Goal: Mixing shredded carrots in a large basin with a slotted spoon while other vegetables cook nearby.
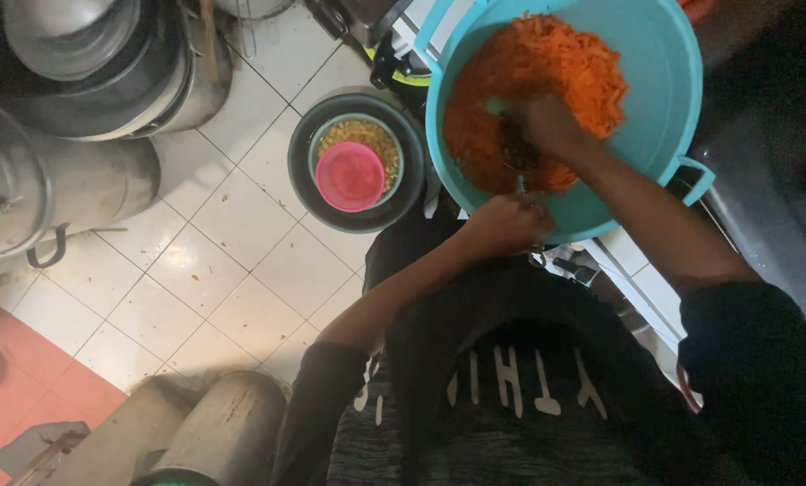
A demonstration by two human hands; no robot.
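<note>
A white tiled floor (pixel 241 234) with a red patch at one corner fills the dim view from above, ringed by large metal pots (pixel 70 108) on one side and two more metal vessels (pixel 214 432) lower down. Over the floor's far edge sits a big turquoise basin (pixel 664 81) with side handles, holding a heap of shredded orange carrot (pixel 547 72) piled mostly against one wall, the bare turquoise bottom showing beside it. Just beside the basin, on the tiles, stands a dark round pot (pixel 304 180) with a smaller bowl of yellowish grains (pixel 367 135) inside, and a pink lid or dish (pixel 350 175) lying on top of those grains. The person's right hand (pixel 552 126) reaches into the basin, its fingers curled in the carrot shreds around a dark utensil (pixel 514 148) that is too blurred to name. The left hand (pixel 507 225) is clenched at the basin's near rim, gripping it or the utensil's lower end; I cannot tell which.
</note>
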